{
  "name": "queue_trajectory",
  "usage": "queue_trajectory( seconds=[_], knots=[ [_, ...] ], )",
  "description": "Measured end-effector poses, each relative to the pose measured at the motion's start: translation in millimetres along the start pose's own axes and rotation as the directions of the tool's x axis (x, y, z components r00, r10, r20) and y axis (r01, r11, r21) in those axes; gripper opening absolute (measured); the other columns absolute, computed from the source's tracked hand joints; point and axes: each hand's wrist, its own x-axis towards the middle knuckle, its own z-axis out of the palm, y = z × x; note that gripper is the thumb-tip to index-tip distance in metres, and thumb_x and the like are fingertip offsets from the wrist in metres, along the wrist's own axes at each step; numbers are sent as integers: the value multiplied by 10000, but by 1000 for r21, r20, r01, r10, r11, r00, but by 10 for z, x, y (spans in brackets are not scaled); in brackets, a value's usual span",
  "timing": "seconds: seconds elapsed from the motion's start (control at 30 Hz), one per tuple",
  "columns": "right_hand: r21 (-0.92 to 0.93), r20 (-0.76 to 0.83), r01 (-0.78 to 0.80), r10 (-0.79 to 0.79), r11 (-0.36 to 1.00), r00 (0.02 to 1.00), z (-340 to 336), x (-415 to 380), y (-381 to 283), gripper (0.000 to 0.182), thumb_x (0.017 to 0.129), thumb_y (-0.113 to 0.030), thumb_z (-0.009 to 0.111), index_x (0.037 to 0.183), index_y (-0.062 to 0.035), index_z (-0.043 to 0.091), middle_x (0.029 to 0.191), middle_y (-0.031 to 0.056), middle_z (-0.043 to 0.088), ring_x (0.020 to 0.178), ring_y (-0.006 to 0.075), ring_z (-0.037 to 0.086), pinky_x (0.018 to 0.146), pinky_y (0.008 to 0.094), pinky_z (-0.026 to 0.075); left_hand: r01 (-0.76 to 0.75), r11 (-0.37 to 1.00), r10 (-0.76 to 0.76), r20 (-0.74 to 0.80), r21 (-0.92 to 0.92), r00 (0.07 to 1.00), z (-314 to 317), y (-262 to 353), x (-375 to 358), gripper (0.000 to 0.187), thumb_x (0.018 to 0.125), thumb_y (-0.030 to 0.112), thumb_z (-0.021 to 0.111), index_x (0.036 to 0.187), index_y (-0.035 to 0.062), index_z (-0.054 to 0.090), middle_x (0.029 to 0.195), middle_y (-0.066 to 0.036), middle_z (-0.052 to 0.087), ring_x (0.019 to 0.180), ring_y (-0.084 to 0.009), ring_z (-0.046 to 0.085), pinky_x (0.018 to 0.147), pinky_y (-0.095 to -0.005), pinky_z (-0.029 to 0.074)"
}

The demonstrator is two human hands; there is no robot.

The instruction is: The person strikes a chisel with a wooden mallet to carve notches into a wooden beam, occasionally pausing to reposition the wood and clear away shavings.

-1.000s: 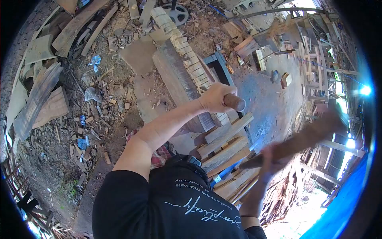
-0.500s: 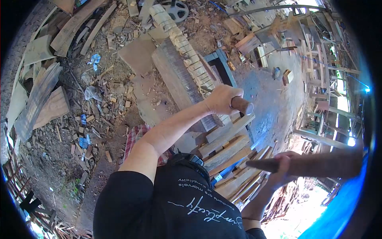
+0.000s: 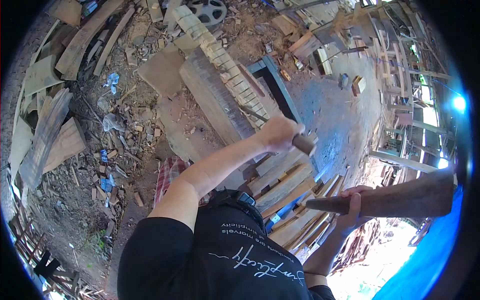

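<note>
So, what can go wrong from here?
1. The left hand grips the handle close to its end, so a stray blow from the club in the right hand could hit the knuckles.
2. The planks below lie loosely stacked and might shift under a blow.
</note>
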Motion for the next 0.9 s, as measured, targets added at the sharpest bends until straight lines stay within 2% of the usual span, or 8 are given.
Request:
queue_trajectory(
  seconds=[0.07,0.17,0.2,0.3,0.47,0.5,0.73,0.9],
  knots=[
    [90,-18,30,-29,995,999,-2,-22,48,408,757,-27,657,1102,-5,441,793,106,571,615,161,570,588,278,509,-160,984,164,-57,80,985,77,135,-82,212,624,173,702,750,143,535,679,-49,611,682,-284,633,614,-412,453],
    [43,-140,-105,110,994,984,144,-194,107,470,773,-33,649,1173,-20,401,805,103,565,622,155,571,592,275,500,-163,986,155,-161,-37,975,40,254,-134,240,598,178,709,759,154,533,689,-38,604,693,-272,626,628,-401,442],
    [62,-89,-128,133,990,987,219,-221,-20,587,783,-24,640,1282,-38,331,815,105,563,628,151,571,598,272,495,-165,986,157,-161,-37,974,40,233,-129,240,598,178,709,759,154,533,689,-38,604,693,-272,626,628,-401,442],
    [65,-31,-140,142,988,989,237,-297,-5,681,786,-22,635,1357,-45,265,807,104,560,631,150,571,602,270,491,-200,977,180,-209,-80,961,-6,151,-131,255,594,170,714,768,154,528,683,-35,599,688,-286,621,615,-405,441],
    [46,32,-85,84,995,996,168,-338,47,725,791,-30,642,1390,-42,234,811,102,563,629,149,565,594,262,485,-231,966,201,-228,-113,953,-127,159,-133,287,578,161,727,779,142,523,690,-41,606,682,-295,621,605,-405,441],
    [23,77,-23,21,999,997,141,-346,71,731,794,-35,644,1395,-41,227,814,102,563,633,148,564,592,259,483,-231,967,200,-231,-112,952,-153,165,-120,287,578,161,727,779,142,523,690,-41,606,682,-295,621,605,-405,441],
    [-37,61,-55,57,998,997,205,-348,-18,758,787,-28,668,1403,-36,225,835,104,573,663,151,571,594,267,498,-142,971,94,-237,-193,967,-216,26,-94,244,630,217,728,768,145,541,670,-72,611,670,-330,623,579,-439,443],
    [-135,-74,18,-28,991,997,220,-171,-121,764,776,6,681,1405,-14,248,848,115,583,660,150,583,584,265,510,-78,973,31,-212,-216,977,-265,3,-59,259,639,241,748,766,131,550,677,-92,616,665,-346,621,581,-440,450]
  ],
)
